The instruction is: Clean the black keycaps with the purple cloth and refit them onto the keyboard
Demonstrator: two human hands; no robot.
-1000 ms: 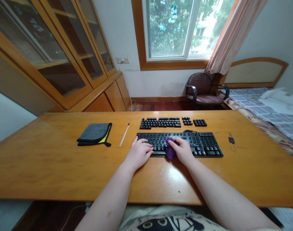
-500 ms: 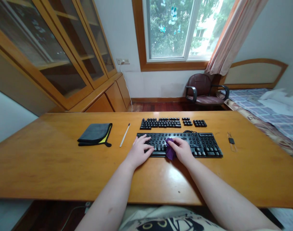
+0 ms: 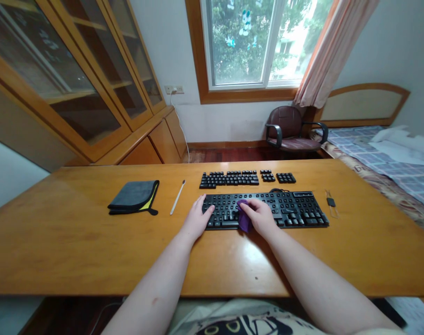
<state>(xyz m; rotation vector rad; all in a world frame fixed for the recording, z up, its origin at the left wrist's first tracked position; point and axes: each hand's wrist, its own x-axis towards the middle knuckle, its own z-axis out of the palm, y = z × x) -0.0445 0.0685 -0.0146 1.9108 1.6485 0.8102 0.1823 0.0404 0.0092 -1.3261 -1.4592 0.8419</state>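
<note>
A black keyboard [image 3: 285,208] lies on the table, many of its keycaps off and its bare key stems showing. At its left end, my left hand [image 3: 197,217] grips the edge, the thumb over the top and the fingers along the side. Pinched in my right hand [image 3: 262,217] is a crumpled purple cloth [image 3: 245,220], which rests against the middle of the keyboard. Behind the keyboard, loose black keycaps [image 3: 242,178] are laid out in rows. The cloth and right hand hide some of the keys.
On the wooden table [image 3: 128,251], a folded grey towel [image 3: 132,194] and a thin white brush [image 3: 177,197] lie to the left. A small wire puller [image 3: 331,203] is at the right. Beyond stands a brown armchair [image 3: 290,128].
The keyboard has slid slightly right on the table. My left hand has drawn back from over its keys to its left end. My right hand still holds the purple cloth at the middle.
</note>
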